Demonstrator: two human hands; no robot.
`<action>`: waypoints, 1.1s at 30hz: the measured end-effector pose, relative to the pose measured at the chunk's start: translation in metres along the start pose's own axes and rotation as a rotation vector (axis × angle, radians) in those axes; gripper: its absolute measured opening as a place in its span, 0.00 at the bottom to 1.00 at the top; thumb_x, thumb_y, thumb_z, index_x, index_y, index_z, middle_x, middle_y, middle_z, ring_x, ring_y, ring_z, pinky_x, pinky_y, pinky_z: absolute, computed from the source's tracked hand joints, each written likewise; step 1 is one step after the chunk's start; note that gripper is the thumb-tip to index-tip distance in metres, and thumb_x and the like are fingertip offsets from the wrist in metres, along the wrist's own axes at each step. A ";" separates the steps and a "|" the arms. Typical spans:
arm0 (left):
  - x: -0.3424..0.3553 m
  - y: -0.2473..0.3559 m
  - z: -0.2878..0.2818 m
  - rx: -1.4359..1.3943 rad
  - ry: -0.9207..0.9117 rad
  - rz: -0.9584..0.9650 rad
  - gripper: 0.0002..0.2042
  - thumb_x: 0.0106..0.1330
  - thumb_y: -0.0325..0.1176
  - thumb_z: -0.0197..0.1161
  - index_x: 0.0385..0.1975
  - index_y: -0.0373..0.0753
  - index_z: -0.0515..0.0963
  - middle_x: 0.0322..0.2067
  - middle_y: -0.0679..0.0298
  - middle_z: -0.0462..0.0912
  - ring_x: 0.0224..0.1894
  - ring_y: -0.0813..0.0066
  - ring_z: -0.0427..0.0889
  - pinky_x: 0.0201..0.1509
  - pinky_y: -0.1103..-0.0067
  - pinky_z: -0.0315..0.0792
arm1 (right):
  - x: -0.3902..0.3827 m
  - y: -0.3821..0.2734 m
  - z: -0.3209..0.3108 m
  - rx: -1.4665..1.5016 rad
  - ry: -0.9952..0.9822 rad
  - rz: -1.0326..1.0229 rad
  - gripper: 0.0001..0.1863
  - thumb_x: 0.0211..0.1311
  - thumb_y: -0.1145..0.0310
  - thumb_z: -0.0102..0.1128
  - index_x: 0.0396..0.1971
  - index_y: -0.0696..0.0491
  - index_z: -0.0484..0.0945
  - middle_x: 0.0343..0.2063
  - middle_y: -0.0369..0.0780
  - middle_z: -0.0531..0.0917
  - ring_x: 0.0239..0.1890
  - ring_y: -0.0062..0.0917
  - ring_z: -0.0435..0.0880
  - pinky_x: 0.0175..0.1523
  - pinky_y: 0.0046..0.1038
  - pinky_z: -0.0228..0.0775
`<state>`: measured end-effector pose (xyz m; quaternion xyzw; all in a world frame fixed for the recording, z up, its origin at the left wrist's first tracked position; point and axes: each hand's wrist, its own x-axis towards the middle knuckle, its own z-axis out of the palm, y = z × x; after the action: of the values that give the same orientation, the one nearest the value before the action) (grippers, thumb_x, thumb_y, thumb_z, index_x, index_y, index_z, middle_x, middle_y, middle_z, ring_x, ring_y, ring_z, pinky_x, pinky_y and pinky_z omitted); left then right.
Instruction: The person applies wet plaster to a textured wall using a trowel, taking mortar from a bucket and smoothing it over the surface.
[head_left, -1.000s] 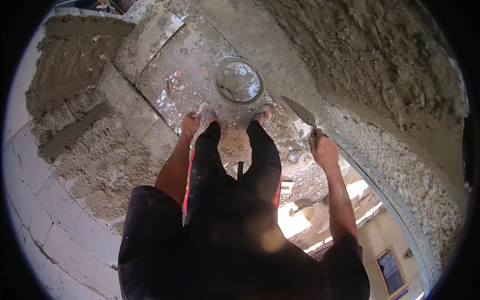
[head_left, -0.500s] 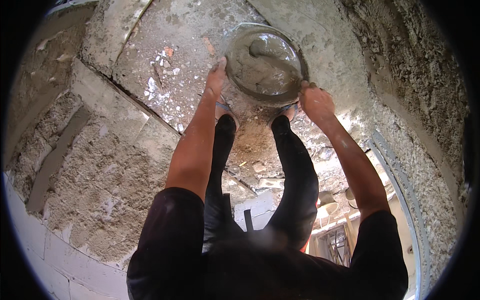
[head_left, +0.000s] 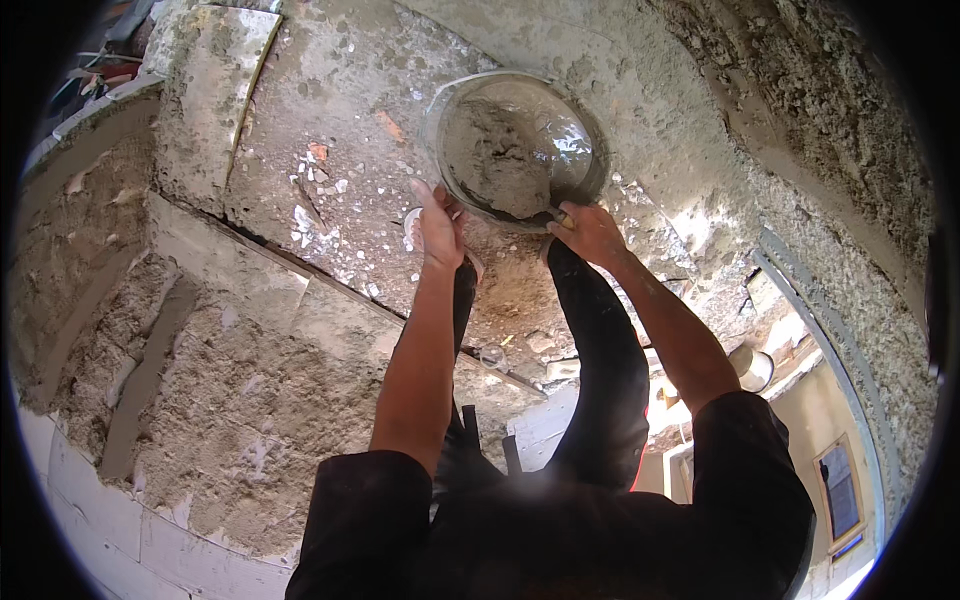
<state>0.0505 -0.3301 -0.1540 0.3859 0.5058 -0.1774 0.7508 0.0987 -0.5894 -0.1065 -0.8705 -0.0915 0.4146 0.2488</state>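
Note:
A round bucket [head_left: 440, 130] holding wet grey mortar [head_left: 500, 150] stands by my feet, its contents partly glossy. My left hand [head_left: 436, 225] is just below the bucket's lower left rim, fingers apart and partly curved, with no object clearly in it. My right hand [head_left: 590, 235] is at the lower right rim, closed on the handle of a trowel [head_left: 566, 219]; the blade is mostly hidden at the mortar. My sandalled feet show partly behind my hands.
A rough mortar-covered wall [head_left: 820, 120] rises on the right beside a long pale strip [head_left: 820, 325]. Partly plastered blockwork [head_left: 200, 400] fills the left, near a boarded ledge [head_left: 260, 245]. Rubble [head_left: 325, 190] lies on the floor. A pale container [head_left: 752, 368] and a small window [head_left: 840, 485] are lower right.
Both hands came from beside my legs to the bucket. The raised trowel went down into it. Since half a second ago my left hand has slipped lower from the rim, its fingers opening.

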 end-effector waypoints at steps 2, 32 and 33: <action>-0.003 0.022 -0.016 0.070 0.035 -0.038 0.50 0.63 0.77 0.34 0.70 0.35 0.58 0.65 0.54 0.66 0.66 0.61 0.64 0.67 0.67 0.58 | -0.005 0.002 -0.003 -0.137 0.080 -0.058 0.20 0.61 0.55 0.62 0.44 0.55 0.78 0.28 0.51 0.83 0.38 0.46 0.84 0.46 0.44 0.74; -0.352 -0.007 -0.071 0.836 0.318 0.353 0.38 0.72 0.61 0.46 0.65 0.29 0.66 0.60 0.47 0.75 0.60 0.52 0.74 0.61 0.70 0.66 | -0.579 -0.138 -0.655 0.479 0.577 -0.239 0.16 0.66 0.60 0.61 0.40 0.59 0.82 0.14 0.36 0.77 0.10 0.12 0.71 0.11 0.14 0.63; -0.360 -0.017 -0.069 0.817 0.332 0.348 0.37 0.72 0.61 0.46 0.64 0.28 0.66 0.58 0.46 0.76 0.60 0.52 0.75 0.61 0.69 0.66 | -0.615 -0.127 -0.664 0.416 0.677 -0.307 0.17 0.66 0.59 0.60 0.40 0.59 0.81 0.13 0.34 0.76 0.10 0.11 0.70 0.11 0.14 0.60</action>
<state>-0.1569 -0.3332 0.1484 0.7520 0.4353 -0.1693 0.4651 0.2215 -0.9423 0.7276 -0.8651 -0.0474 0.0730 0.4940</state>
